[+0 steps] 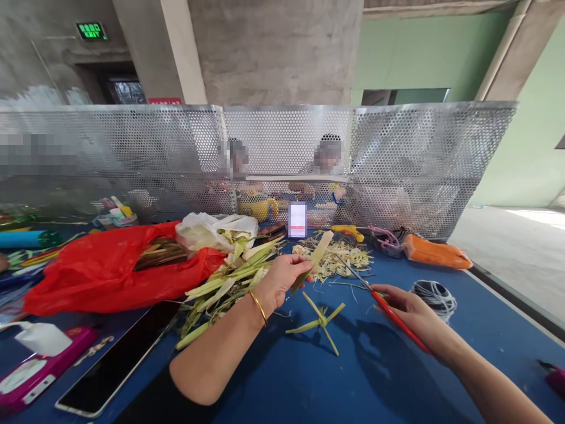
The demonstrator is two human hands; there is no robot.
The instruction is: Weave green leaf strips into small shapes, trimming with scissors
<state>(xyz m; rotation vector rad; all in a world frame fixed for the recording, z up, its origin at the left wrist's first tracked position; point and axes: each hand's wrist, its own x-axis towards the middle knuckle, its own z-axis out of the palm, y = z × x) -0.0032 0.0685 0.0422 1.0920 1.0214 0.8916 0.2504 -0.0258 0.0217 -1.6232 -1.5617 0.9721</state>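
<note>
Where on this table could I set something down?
Two bare patches: below the leaf-strip cross, left of the right forearm; and right of the white string. Crowded: the left, with red bag, husks and large phone.

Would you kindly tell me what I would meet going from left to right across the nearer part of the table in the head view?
Purple power strip, phone, left hand, cross of leaf strips, scissors, bundle of string.

A perforated silvery metal partition (pixel 282 141) stood before a rough grey concrete wall (pixel 273 53) and a pale-green painted wall (pixel 521 123).
</note>
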